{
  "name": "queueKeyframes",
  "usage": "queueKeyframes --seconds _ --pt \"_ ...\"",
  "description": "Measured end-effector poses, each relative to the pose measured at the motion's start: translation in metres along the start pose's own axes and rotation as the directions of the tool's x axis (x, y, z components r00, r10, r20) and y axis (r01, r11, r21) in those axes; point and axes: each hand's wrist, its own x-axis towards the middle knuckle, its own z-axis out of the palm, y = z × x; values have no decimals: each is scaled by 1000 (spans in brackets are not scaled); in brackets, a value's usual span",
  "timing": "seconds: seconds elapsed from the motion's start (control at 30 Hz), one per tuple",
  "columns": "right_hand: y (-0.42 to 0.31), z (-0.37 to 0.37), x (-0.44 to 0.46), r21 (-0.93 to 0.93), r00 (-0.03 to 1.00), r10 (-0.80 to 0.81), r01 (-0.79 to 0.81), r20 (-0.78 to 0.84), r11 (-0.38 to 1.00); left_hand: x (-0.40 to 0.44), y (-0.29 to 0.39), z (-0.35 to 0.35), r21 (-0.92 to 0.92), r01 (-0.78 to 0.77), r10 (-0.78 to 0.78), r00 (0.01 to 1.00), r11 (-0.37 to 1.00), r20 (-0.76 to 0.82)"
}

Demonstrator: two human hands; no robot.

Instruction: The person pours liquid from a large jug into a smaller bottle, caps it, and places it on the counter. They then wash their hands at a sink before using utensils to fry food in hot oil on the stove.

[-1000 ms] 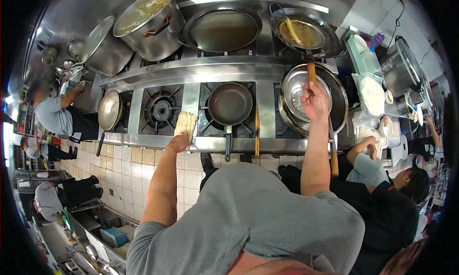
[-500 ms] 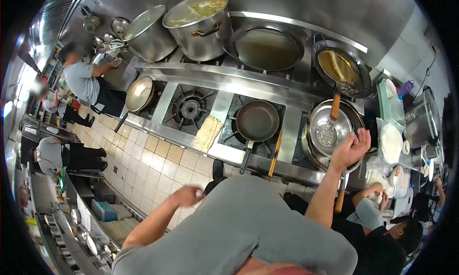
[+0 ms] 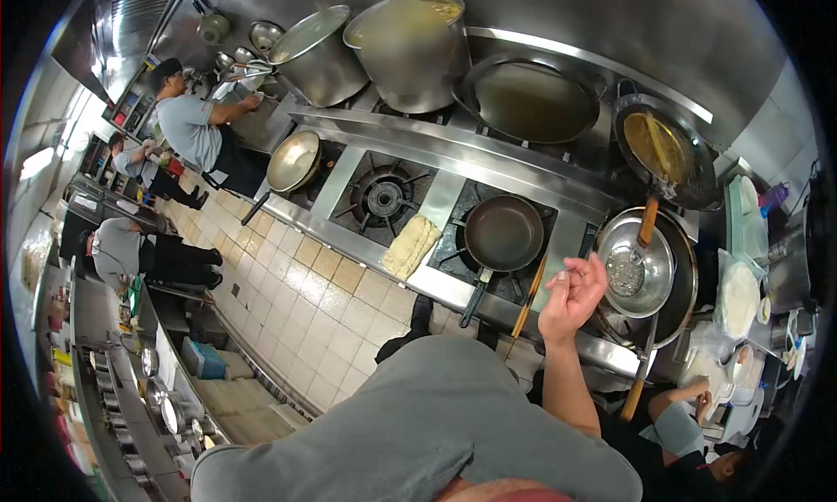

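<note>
My right hand (image 3: 571,303) is raised over the front edge of the stove, palm up. Its fingers are loosely curled and apart, and nothing shows in them. Just left of it lies a pair of long wooden chopsticks (image 3: 528,303), beside a dark frying pan (image 3: 503,233) on a burner. To its right, a strainer with a steel bowl (image 3: 643,300) rests over a wide metal pan (image 3: 684,314); a wooden handle (image 3: 635,399) sticks out toward me. My left hand is out of view.
Behind stand two tall stockpots (image 3: 410,66) (image 3: 323,70), a wide pan of oil (image 3: 534,101) and a wok (image 3: 663,153) with oil. A folded cloth (image 3: 411,247) lies by a bare burner (image 3: 384,195). Co-workers (image 3: 190,122) stand left; another person's hands (image 3: 699,396) work at lower right.
My right hand has moved left, from over the steel bowl to beside the chopsticks. My left hand has dropped out of view. The camera view has shifted, so the stove sits further right.
</note>
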Motion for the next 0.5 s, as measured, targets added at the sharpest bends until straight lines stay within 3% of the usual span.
queueKeyframes --seconds 0.33,0.43,0.5 --pt "-16 34 -17 -175 980 183 -167 82 970 -7 -68 -18 -16 -77 78 991 997 106" --pt "-24 44 -27 -244 947 260 -211 188 946 18 -110 -52 -29 -165 167 957 986 237" --pt "-29 57 -40 -319 840 430 -329 331 889 58 -147 -107 -13 -253 236 883 967 406"
